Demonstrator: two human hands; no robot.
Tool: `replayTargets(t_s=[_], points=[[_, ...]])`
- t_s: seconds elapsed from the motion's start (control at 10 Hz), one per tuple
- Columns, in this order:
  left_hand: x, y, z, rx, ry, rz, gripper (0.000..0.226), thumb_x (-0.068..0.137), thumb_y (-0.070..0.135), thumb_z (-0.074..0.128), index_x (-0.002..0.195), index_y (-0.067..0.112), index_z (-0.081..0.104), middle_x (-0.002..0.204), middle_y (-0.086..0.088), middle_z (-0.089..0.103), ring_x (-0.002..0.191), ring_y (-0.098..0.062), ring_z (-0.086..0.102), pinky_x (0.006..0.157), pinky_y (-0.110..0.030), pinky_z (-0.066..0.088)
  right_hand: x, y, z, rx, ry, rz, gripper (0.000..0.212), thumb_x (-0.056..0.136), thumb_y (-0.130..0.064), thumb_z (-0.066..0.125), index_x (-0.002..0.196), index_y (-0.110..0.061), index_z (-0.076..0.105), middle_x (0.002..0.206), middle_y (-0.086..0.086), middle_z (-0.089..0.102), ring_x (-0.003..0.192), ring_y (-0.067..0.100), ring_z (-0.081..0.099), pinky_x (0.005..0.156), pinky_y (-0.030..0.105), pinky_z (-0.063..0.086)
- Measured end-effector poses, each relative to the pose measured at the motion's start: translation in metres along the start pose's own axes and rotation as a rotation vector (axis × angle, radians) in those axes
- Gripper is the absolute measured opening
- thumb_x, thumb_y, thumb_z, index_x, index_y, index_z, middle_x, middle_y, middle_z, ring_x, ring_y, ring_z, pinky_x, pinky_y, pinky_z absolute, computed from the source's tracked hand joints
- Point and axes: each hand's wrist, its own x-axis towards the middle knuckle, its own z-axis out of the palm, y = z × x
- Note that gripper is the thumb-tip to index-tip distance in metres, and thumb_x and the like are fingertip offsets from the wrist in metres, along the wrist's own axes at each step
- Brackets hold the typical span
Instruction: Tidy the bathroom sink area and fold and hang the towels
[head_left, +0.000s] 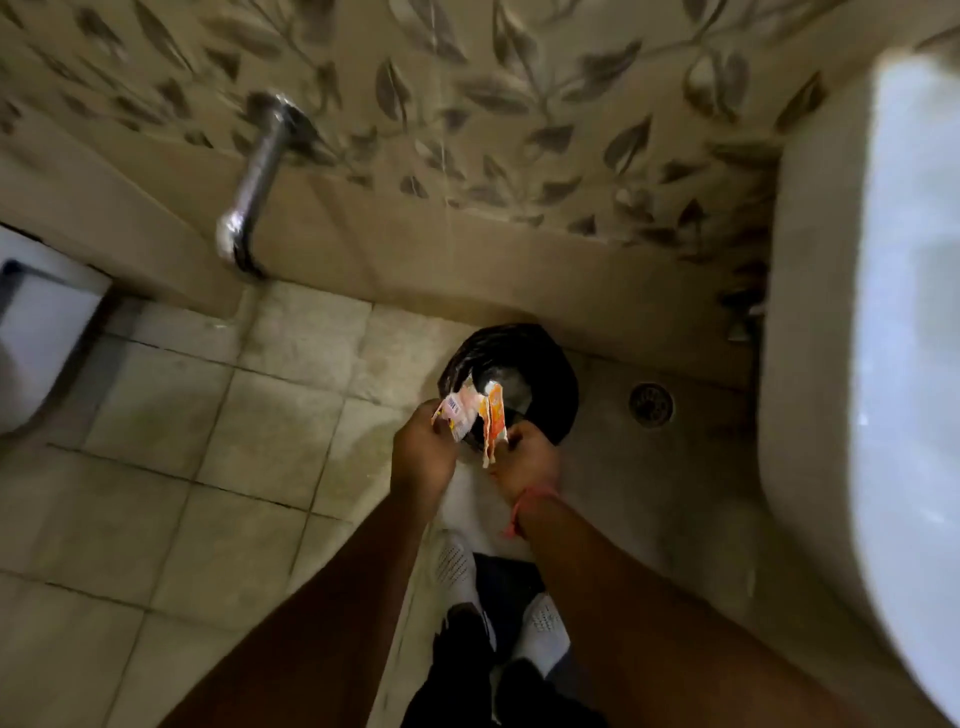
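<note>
Orange and pink wrappers (475, 413), crumpled and torn, hang between the person's two hands right over the mouth of a small bin lined with a black bag (511, 376) on the tiled floor. The left hand (423, 454) pinches the pinkish piece at its lower edge, and the right hand (527, 457), with a red thread at the wrist, pinches the orange strip beside it; both are closed on the litter. The bin stands against the foot of the leaf-patterned wall, with a round floor drain (651, 405) just beside it and the white basin (883, 338) looming at the right. A chrome pipe (257, 179) juts from the wall further left. Dropping looks like the next step, and the risk is plain: the scraps are light and ragged, and the hands sit near the bin's front rim, so a piece could flutter short onto the tiles or drift toward the drain.
</note>
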Motion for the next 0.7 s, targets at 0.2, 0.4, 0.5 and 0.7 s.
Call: replayTargets(t_s=[0.2, 0.4, 0.5, 0.7], points=[[0.082, -0.061, 0.102, -0.092, -0.083, -0.09, 0.031, 0.101, 0.011, 0.048, 0.127, 0.009, 0.064, 0.125, -0.015, 0.067, 0.116, -0.032, 0.061, 0.088, -0.025, 0.043, 0.117, 0.058, 0.047, -0.06, 0.061, 0.013, 0.012, 0.091, -0.015, 0.055, 0.088, -0.012, 0.066, 0.097, 0.02, 0.071, 0.095, 0.036, 0.067, 0.082, 0.04, 0.055], [0.149, -0.08, 0.16, -0.302, -0.207, -0.128, 0.037, 0.103, 0.014, 0.05, 0.138, 0.004, 0.053, 0.13, -0.01, 0.061, 0.121, -0.022, 0.056, 0.095, -0.024, 0.041, 0.218, 0.102, 0.085, -0.068, 0.14, 0.028, 0.018, 0.094, -0.028, 0.056, 0.102, -0.016, 0.067, 0.11, 0.018, 0.071, 0.103, 0.038, 0.069, 0.089, 0.042, 0.055], [0.165, -0.096, 0.167, -0.276, -0.272, -0.13, 0.049, 0.103, 0.026, 0.052, 0.148, 0.01, 0.042, 0.147, -0.012, 0.051, 0.136, -0.026, 0.047, 0.112, -0.033, 0.036, 0.244, 0.116, 0.101, -0.112, 0.088, 0.014, 0.034, 0.096, -0.026, 0.057, 0.127, -0.014, 0.061, 0.13, 0.018, 0.064, 0.12, 0.038, 0.059, 0.099, 0.04, 0.045], [0.152, -0.121, 0.155, -0.31, -0.297, -0.061, 0.052, 0.103, 0.033, 0.052, 0.152, 0.021, 0.039, 0.153, -0.003, 0.045, 0.142, -0.021, 0.041, 0.118, -0.038, 0.033, 0.239, 0.136, 0.122, -0.125, 0.031, 0.015, 0.04, 0.093, -0.019, 0.059, 0.132, -0.01, 0.054, 0.135, 0.018, 0.06, 0.127, 0.036, 0.055, 0.105, 0.04, 0.045]])
